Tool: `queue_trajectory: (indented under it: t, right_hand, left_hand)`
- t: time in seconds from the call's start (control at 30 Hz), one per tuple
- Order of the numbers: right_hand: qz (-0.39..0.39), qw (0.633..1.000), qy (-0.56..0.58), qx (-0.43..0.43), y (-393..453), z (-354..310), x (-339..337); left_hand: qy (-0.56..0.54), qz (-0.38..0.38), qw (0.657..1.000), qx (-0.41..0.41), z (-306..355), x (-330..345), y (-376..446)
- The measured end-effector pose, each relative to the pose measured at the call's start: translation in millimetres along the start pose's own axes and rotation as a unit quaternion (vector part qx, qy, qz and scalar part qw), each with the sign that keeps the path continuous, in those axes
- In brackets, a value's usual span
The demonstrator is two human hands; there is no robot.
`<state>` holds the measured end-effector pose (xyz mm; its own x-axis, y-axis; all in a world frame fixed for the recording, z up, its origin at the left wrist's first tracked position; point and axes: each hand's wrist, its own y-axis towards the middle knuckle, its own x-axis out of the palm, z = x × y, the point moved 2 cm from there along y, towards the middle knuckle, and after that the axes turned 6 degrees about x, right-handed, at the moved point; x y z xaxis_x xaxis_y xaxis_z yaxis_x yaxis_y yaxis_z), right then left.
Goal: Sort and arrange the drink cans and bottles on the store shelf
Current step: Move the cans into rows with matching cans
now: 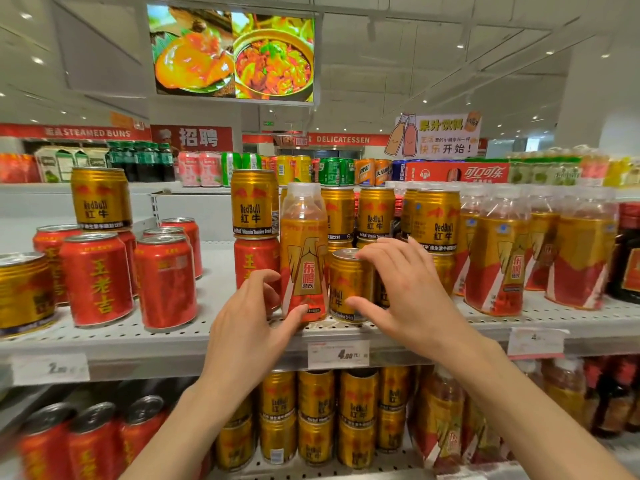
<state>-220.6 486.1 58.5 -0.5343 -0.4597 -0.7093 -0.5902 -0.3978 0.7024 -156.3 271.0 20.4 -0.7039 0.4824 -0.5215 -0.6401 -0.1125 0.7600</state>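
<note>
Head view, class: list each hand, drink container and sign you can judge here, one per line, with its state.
left hand: fingers curled round the bottle's base
bottle: upright, capped, at shelf front
right hand: fingers spread over the gold can, grip unclear
gold can: upright, unopened
red cans: upright, grouped on the left
overhead screen: lit, showing food
</note>
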Motion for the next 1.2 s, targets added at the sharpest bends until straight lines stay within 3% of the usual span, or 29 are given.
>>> queue_trajectory:
  t: [0.37, 0.7, 0.93, 1.2]
  right_hand:
    - [0.025, 1.0, -0.006, 0.018, 5.9, -8.9, 17.2]
    - [0.086, 0.979, 0.163, 0.082, -40.3, -24.7, 5.9]
    - [-0.017, 0.903, 0.371, 0.217, -88.7, -37.5, 26.2]
    - [-0.086, 0.866, 0.389, 0.303, -115.8, -56.8, 51.8]
  left_hand:
    - [-0.015, 0.005, 1.0, 0.005, -3.0, 1.4, -1.5]
    - [-0.107, 0.005, 0.994, -0.015, 1.0, -18.7, -24.4]
    - [-0.138, 0.033, 0.988, -0.067, 1.1, -33.4, -69.9]
    - [-0.196, 0.02, 0.966, -0.166, -40.0, -47.9, -111.3]
